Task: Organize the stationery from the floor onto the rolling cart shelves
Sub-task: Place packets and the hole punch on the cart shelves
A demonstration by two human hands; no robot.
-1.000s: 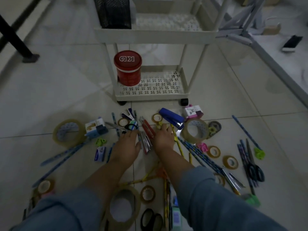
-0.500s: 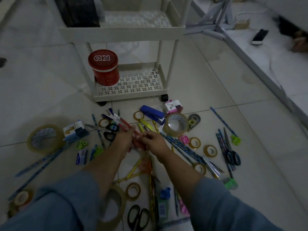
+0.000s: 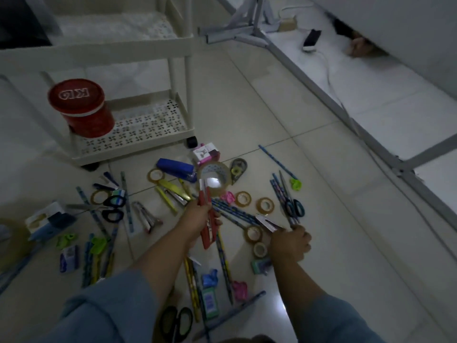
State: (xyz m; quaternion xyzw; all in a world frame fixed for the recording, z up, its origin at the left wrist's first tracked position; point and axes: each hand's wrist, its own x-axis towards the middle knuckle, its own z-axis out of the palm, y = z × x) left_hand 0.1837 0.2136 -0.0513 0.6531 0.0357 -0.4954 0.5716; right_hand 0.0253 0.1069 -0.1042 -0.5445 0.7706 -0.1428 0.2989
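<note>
My left hand (image 3: 197, 222) grips a bundle of red utility knives (image 3: 206, 214), held a little above the floor pile. Off to the right, my right hand (image 3: 289, 245) is down on the floor, fingers curled at the near end of a silver cutter (image 3: 268, 222) and the blue-patterned pencils (image 3: 284, 201); which of them it grips I cannot tell. The white rolling cart (image 3: 138, 142) stands at upper left, with a red lidded tub (image 3: 80, 107) on its bottom shelf. Stationery lies scattered across the tiles between cart and hands.
On the floor lie a blue stapler (image 3: 176, 169), a big clear tape roll (image 3: 215, 180), small tape rolls (image 3: 264, 205), black scissors (image 3: 112, 207), yellow cutters (image 3: 170, 191) and a pink box (image 3: 205, 154). A grey metal frame (image 3: 346, 120) runs along the right, with a phone (image 3: 312, 39) beyond it.
My left hand has lifted the red knives and holds them alone. My right hand let go and moved right, down to the cutter and pencils. The view has turned to the right.
</note>
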